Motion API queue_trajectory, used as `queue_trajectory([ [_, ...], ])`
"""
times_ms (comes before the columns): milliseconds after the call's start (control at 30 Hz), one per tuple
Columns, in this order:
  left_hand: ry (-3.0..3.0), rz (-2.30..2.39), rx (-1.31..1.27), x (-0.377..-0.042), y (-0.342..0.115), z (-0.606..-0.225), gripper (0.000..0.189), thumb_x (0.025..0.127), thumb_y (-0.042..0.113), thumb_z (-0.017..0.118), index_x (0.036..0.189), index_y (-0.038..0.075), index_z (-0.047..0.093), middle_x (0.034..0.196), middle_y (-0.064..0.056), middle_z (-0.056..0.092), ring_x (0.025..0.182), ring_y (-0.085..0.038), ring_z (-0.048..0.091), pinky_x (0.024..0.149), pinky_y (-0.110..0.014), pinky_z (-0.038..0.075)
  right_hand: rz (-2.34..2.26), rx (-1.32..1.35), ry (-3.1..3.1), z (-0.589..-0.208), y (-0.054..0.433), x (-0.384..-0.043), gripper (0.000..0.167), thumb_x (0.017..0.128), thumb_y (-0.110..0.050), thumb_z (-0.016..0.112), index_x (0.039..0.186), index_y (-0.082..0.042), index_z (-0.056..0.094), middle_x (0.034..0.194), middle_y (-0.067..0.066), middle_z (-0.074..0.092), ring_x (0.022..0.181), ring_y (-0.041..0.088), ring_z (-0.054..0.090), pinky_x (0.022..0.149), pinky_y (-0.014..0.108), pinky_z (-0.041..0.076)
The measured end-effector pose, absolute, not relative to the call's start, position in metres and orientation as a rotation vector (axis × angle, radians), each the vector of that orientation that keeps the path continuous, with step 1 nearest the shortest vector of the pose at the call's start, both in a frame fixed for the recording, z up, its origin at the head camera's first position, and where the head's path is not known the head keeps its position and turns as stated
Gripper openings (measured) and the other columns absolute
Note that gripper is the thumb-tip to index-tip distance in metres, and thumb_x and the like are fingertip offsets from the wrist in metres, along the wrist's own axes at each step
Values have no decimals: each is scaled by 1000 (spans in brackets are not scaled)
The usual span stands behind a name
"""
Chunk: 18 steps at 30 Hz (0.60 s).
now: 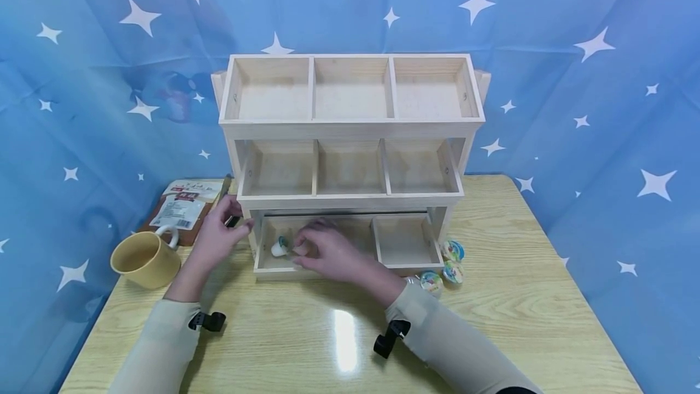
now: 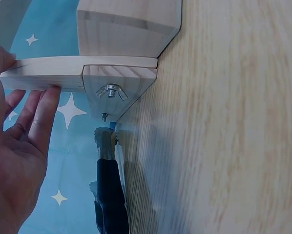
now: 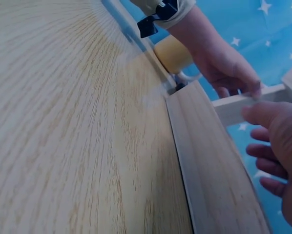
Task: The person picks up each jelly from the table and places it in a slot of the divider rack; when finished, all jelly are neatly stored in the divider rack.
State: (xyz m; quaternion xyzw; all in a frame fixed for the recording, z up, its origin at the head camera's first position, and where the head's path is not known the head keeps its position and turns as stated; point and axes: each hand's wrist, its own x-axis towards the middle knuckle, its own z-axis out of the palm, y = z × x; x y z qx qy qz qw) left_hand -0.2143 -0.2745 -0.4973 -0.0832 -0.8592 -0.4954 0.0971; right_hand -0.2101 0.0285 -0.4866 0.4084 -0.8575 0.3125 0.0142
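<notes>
A pale wooden three-tier rack [image 1: 350, 131] stands on the table, each tier divided into compartments. My left hand [image 1: 220, 233] grips a side post [image 2: 43, 66] of it between thumb and fingers. Over the bottom tier [image 1: 407, 242], my right hand [image 1: 333, 254] hangs with loosely curled fingers, and the right wrist view shows nothing between them. Just left of those fingertips, a small white cup [image 1: 279, 249] with a greenish lid lies tilted in the left compartment. Several similar small cups [image 1: 452, 271] with colourful lids sit on the table by the rack's right front corner.
Left of the rack are a yellow mug [image 1: 144, 263] with a white handle and a brown packet [image 1: 183, 205] with a white label. A black-handled tool [image 2: 111, 190] lies beside the rack's left foot. A blue starry curtain [image 1: 601, 108] hangs behind the table.
</notes>
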Motion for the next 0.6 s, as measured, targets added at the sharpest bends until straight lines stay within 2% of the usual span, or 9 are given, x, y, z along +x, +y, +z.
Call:
queue_trajectory([
  [133, -2537, -1475, -249, -215, -274, -497, 27, 101, 8, 74, 122, 7, 57, 111, -13, 65, 105, -30, 62, 93, -51, 51, 1009, 1260, -2658, -483, 33, -207, 32, 94, -26, 91, 117, -9, 76, 118, -1, 75, 122, 22, 64, 127, 48, 34],
  [267, -2522, -1494, -248, -215, -273, -497, 29, 99, 5, 74, 123, 6, 57, 111, -16, 64, 106, -34, 62, 96, -62, 50, 1073, 1250, -2652, -477, 39, -202, 31, 95, -23, 90, 117, -8, 76, 118, 1, 75, 121, 22, 65, 127, 50, 33],
  [367, -2521, -1493, -242, -215, -273, -497, 30, 99, 5, 75, 123, 6, 57, 111, -16, 64, 106, -34, 61, 97, -65, 49, 1113, 1264, -2626, -474, 47, -199, 30, 96, -22, 88, 118, -7, 75, 119, 3, 76, 119, 23, 67, 128, 54, 32],
  [500, -2530, -1477, -236, -215, -273, -498, 29, 100, 6, 75, 123, 7, 57, 111, -15, 65, 106, -31, 61, 95, -63, 50, 1130, 1260, -2627, -470, 62, -194, 30, 98, -23, 86, 120, -7, 74, 126, 8, 77, 126, 27, 68, 129, 59, 28],
  [600, -2538, -1465, -235, -215, -273, -498, 29, 100, 7, 75, 123, 7, 57, 111, -14, 65, 106, -28, 61, 93, -61, 51, 1154, 1218, -2654, -469, 77, -189, 30, 98, -23, 85, 121, -7, 73, 131, 9, 75, 139, 38, 61, 129, 63, 27],
])
